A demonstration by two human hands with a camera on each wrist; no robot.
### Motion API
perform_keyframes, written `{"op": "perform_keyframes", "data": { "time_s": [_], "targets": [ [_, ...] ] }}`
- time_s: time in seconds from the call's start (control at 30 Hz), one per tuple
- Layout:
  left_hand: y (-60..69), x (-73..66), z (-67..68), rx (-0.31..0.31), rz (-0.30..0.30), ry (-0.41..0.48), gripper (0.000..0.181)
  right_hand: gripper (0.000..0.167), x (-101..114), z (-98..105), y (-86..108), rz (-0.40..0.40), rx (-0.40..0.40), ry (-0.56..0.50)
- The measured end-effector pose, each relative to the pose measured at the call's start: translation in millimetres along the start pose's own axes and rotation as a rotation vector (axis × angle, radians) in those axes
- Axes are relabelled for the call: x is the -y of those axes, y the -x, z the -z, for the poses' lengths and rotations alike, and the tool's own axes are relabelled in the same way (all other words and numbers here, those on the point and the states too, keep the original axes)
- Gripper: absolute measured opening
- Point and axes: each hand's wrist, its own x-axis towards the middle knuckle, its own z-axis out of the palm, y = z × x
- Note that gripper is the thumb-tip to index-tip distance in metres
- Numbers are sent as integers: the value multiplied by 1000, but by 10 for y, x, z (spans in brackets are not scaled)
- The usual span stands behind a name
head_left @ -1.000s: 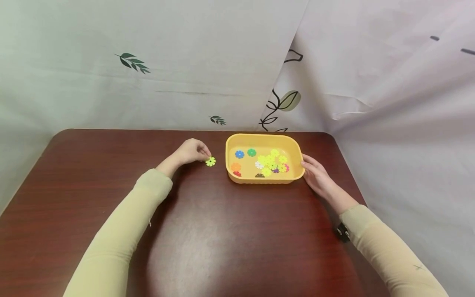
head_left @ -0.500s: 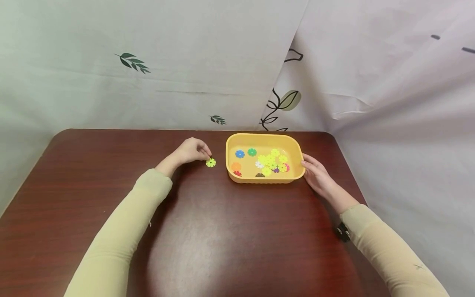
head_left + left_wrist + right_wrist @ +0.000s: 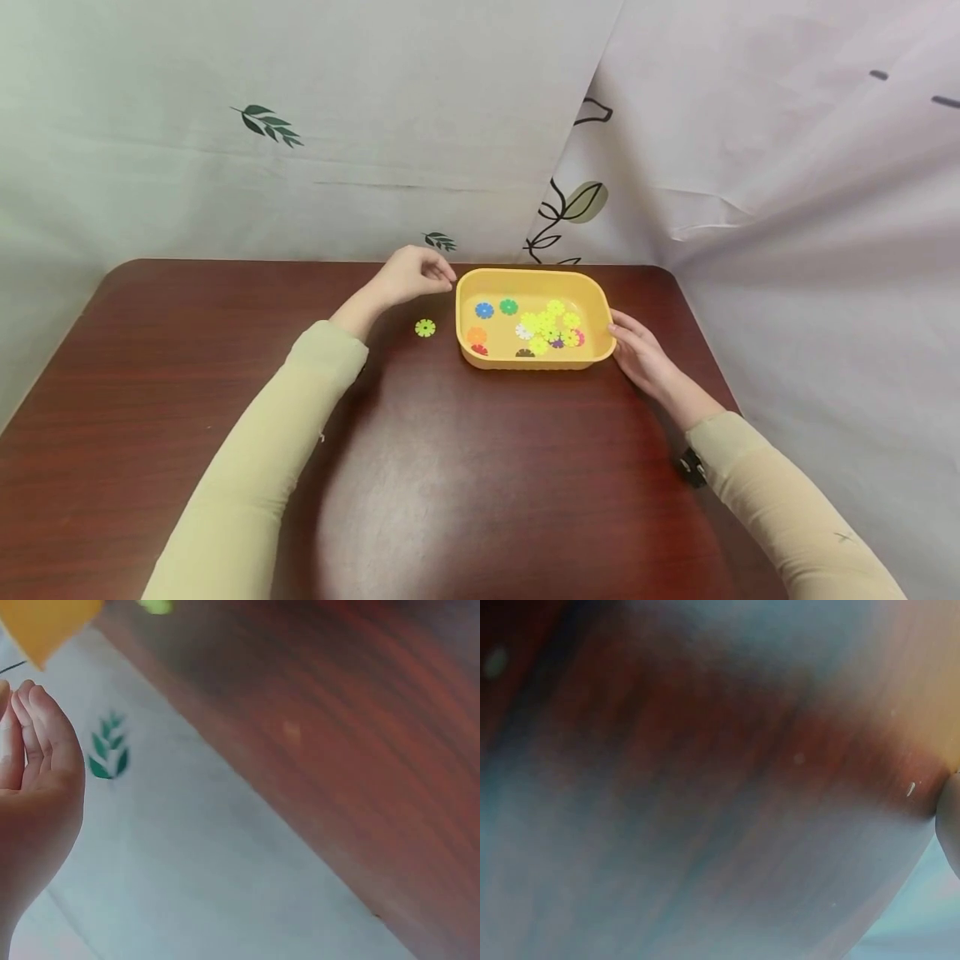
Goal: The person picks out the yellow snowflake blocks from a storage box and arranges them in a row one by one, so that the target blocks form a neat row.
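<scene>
My left hand point(image 3: 414, 273) is raised beside the back left corner of a yellow plastic basin point(image 3: 532, 364), its fingers loosely bent with nothing between them. In the left wrist view the same hand point(image 3: 41, 772) shows near the basin's corner point(image 3: 49, 626); whether it touches the rim I cannot tell. A yellow-green snowflake disc point(image 3: 425, 328) lies flat on the table, left of the basin. At the basin's right end my right hand point(image 3: 641, 354) grips the rim. Inside lie a blue disc point(image 3: 484, 310), a green disc point(image 3: 509, 307), an orange disc point(image 3: 477, 336) and several yellow ones point(image 3: 547, 325).
The dark red-brown wooden table point(image 3: 487, 475) carries the basin near its back edge. White cloth point(image 3: 375, 142) with leaf prints hangs behind and at the sides. Only blurred table surface point(image 3: 705, 750) and a bit of the hand show in the right wrist view.
My left hand has left the yellow-green snowflake disc on the table and moved right and back to the basin's corner. The right hand and the basin have stayed put.
</scene>
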Motion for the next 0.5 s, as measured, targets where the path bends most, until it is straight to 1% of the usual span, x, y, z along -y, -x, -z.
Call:
{"op": "perform_keyframes", "data": {
  "time_s": [0.1,0.2,0.37,0.5],
  "targets": [
    [-77,-124,-66,9,-18,6,16,30,3,-1,0,-5,-4,0],
    [-164,-229,-161,21,-31,16,16,29,2,4,-6,-15,-9,9],
    [-292,-385,-359,62,-49,37,16,29,-5,7,-9,-15,-5,0],
    [-383,-474,-528,102,-57,47,16,29,-8,5,-7,-8,-1,-3]
  ]
}}
